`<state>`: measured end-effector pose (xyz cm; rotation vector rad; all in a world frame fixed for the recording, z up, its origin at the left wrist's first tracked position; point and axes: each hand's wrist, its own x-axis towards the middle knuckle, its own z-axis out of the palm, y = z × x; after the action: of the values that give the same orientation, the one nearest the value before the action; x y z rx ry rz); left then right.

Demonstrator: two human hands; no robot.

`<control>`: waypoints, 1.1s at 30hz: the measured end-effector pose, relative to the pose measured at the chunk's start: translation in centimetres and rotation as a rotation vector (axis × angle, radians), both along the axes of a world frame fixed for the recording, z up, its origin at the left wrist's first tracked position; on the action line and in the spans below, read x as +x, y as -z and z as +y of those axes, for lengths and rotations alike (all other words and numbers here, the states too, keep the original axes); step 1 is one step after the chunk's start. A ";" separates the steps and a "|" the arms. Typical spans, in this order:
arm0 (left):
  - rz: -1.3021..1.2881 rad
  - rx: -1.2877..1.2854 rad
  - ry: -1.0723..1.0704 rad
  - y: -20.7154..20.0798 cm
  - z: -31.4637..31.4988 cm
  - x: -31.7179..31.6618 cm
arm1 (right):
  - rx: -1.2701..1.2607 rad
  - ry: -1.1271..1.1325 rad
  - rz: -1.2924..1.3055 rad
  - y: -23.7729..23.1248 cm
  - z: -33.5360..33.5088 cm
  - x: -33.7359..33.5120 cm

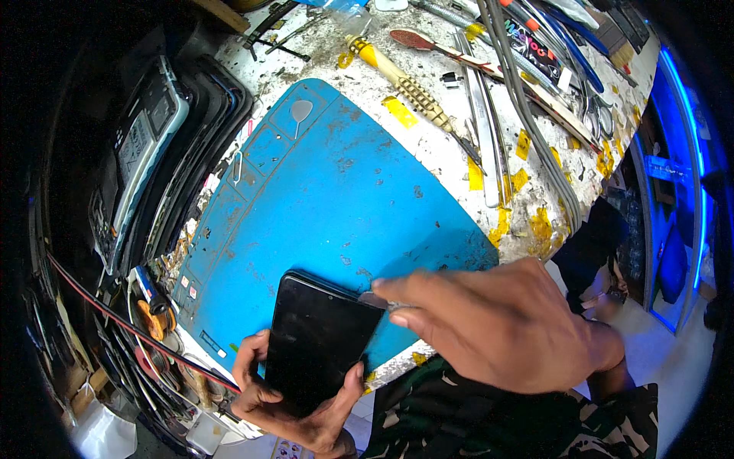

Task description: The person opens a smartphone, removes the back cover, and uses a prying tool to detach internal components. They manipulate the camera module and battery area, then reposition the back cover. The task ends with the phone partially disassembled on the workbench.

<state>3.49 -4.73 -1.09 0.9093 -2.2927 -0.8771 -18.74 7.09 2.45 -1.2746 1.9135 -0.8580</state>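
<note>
A black smartphone (315, 336) lies in my left hand (306, 430), tilted over the near edge of the blue work mat (306, 214). My left fingers wrap its left side and the thumb presses its right side. The phone's screen is dark and faces up. At its top right corner, my right hand (505, 329) pinches a small, thin, greyish blade-like piece (373, 300) between thumb and forefinger. That piece touches the phone's edge; my fingers hide most of it, so its exact kind is unclear.
Phone panels (141, 161) stand stacked left of the mat. A thin pin with a rounded head (300, 112) and a SIM ejector pin (238, 166) lie on the mat. Beyond it are a yellow-handled tool (397, 80), tweezers (484, 130), grey cables (527, 115) and scissors (600, 115).
</note>
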 end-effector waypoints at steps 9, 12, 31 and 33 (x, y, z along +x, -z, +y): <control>-0.072 0.008 -0.185 -0.5 0.9 -1.1 | -0.060 0.191 -0.342 0.6 0.6 0.1; -0.193 -0.032 -0.097 -1.6 0.4 0.3 | -0.101 0.189 -0.202 0.6 1.2 1.3; -0.029 -0.019 -0.217 -2.2 7.3 2.8 | -0.303 0.310 -0.793 2.5 1.7 6.8; 0.101 -0.053 -0.390 -0.9 8.6 2.2 | -0.310 0.308 -0.752 2.5 1.6 6.6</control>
<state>5.66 3.84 -0.16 1.2056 -1.9498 -0.6720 -12.10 8.70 -0.06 -0.6545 1.4009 -1.5745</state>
